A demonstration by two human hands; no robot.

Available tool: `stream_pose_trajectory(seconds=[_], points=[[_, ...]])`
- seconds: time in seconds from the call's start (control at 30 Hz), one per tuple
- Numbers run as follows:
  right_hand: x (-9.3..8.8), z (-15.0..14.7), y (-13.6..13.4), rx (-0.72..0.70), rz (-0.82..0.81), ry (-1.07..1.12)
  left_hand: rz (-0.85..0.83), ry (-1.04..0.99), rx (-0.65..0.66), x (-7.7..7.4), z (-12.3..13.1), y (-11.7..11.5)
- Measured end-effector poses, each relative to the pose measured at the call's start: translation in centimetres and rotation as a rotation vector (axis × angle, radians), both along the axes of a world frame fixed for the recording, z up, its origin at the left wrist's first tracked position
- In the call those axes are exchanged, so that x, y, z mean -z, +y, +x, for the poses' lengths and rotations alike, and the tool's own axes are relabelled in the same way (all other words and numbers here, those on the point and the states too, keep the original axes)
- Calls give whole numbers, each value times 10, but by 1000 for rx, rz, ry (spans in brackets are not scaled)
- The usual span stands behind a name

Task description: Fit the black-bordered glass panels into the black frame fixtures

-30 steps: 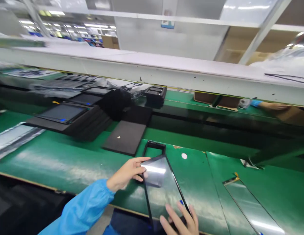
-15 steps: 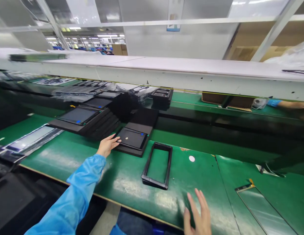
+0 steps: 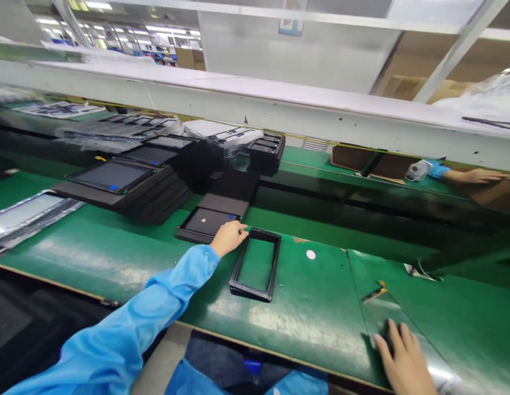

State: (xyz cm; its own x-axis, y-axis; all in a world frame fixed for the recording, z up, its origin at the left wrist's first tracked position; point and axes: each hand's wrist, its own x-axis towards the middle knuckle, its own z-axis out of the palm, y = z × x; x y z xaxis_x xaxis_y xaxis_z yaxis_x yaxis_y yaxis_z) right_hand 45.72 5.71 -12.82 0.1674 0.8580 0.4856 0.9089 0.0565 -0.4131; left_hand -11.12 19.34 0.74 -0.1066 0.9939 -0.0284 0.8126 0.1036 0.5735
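Note:
My left hand (image 3: 230, 237), in a blue sleeve, is at the upper left corner of a small stack of black rectangular frames (image 3: 273, 269). Its fingers are bent together, and the tips close on the top frame's corner. Just behind that hand, a dark screen panel (image 3: 209, 220) with a blue tab lies on a black foam pad (image 3: 228, 204). My right hand (image 3: 403, 356) is at the right, thumb and fingers apart, over a clear glass panel (image 3: 389, 307) with an orange flex tail. Whether its fingertips press on the glass I cannot tell.
Black foam pads bearing more screen panels (image 3: 111, 174) are stacked at the left. Nearby lies a film-wrapped panel (image 3: 30, 214). A white shelf (image 3: 279, 104) crosses above the green bench (image 3: 312, 307). Across it, another person's hand (image 3: 479, 175) shows at the far right.
My left hand has left the screen panel and moved right to the black frames. My right hand has moved right, over the glass panel. The camera view has shifted.

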Motion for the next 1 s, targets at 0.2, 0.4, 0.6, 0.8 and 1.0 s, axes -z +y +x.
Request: stream_pose_trajectory(seconds=[0.2, 0.4, 0.6, 0.8, 1.0], points=[[-12, -59, -70, -242, -148, -181, -157, 62, 78, 3, 13, 29], [-45, -72, -87, -451, -113, -336, -213, 36, 123, 6, 3, 43], [-76, -55, -102, -400, 74, -313, -151, -65, 96, 11, 4, 43], [-108, -91, -94, 79, 115, 329, -87, -308, 30, -1, 6, 42], [-106, -148, -73, 46, -171, 1085, -45, -730, 41, -54, 11, 0]])
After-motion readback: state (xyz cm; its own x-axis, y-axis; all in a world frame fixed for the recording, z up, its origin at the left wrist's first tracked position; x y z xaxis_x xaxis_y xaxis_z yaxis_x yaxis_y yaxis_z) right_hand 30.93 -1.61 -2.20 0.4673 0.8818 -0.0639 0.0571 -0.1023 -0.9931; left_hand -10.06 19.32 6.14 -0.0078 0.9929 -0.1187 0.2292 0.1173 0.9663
